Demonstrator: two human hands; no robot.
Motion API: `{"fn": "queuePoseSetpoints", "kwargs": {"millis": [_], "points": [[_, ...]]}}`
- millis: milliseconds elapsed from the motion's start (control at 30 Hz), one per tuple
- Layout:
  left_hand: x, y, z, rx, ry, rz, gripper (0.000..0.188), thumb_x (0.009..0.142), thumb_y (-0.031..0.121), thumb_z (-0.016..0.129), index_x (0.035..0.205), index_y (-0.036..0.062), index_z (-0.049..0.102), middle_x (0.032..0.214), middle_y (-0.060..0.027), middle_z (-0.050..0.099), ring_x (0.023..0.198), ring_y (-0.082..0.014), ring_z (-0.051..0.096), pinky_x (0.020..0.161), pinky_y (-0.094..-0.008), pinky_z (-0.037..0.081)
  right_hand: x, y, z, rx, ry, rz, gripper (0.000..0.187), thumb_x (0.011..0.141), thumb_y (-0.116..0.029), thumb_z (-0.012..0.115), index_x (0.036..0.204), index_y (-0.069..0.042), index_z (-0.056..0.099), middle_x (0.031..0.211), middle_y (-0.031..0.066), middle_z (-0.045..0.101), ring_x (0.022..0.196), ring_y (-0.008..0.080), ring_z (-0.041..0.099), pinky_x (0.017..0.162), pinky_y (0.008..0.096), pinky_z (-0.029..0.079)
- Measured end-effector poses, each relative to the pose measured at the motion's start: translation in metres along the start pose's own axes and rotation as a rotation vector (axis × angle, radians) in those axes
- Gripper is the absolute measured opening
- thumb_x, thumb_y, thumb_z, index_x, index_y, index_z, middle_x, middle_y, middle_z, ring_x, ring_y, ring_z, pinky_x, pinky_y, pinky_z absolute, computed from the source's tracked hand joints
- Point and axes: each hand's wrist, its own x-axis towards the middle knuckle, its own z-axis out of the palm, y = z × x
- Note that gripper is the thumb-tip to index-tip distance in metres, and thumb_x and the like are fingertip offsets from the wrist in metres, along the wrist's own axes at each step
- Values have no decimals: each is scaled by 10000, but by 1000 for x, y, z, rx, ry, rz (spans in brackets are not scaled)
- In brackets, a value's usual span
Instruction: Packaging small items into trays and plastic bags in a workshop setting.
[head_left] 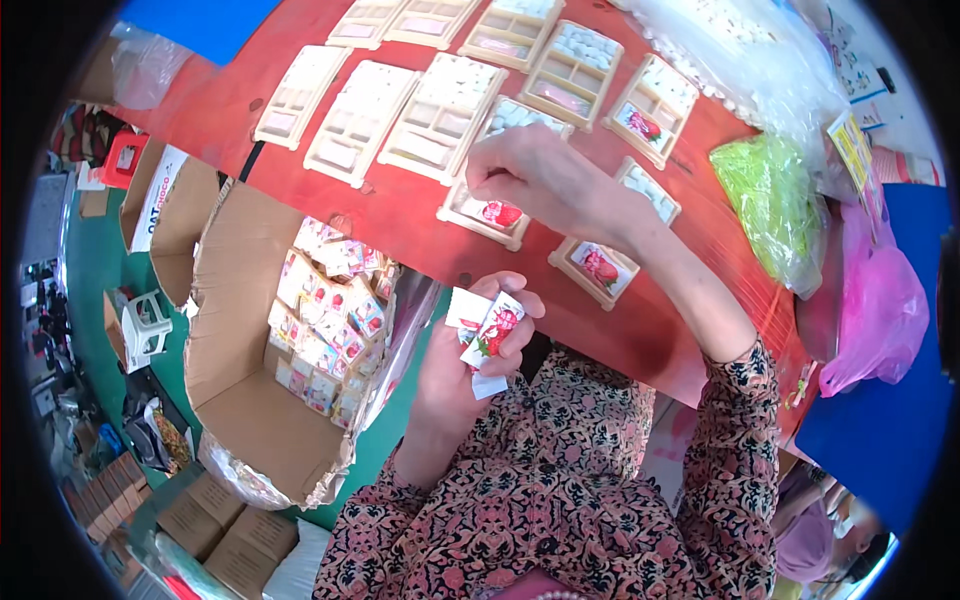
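My left hand (440,365) is closed around several small white strawberry-printed packets (496,329), fanned out in front of my body near the table's edge. My right hand (535,178) reaches over a cream compartment tray (512,238), fingers pinched together; whatever they hold is hidden. A strawberry packet (499,215) lies in the near end of that tray, just below the hand. Under my right wrist a similar tray (606,299) carries a strawberry packet (597,266). Farther right, another tray (655,156) has a strawberry packet (640,125) and small white pieces.
More cream trays (311,165) with white pieces stand in rows on the red table (225,110). A large carton (235,320) full of packed trays stands at the left. Clear plastic (740,60), a green bag (770,205) and a pink bag (868,300) lie right.
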Motion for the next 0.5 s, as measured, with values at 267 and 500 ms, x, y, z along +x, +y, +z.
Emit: {"fn": "queuePoseSetpoints", "kwargs": {"millis": [267,500], "points": [[3,14,-8,-68,3,28,271,922,148,331,1093,-6,474,930,-167,556,546,-93,384,364,-165,302,-6,-17,6,-213,160,-26,84,769,-35,577,820,29,594,794,184,596,735,336,591,627,369,463],[13,5,-3,-186,24,-93,296,941,171,267,1038,-19,472,871,-164,543,546,-111,424,358,-188,304,-29,-28,16,172,-47,-219,104,813,-31,569,904,12,592,749,39,554,590,108,537,533,255,439]]}}
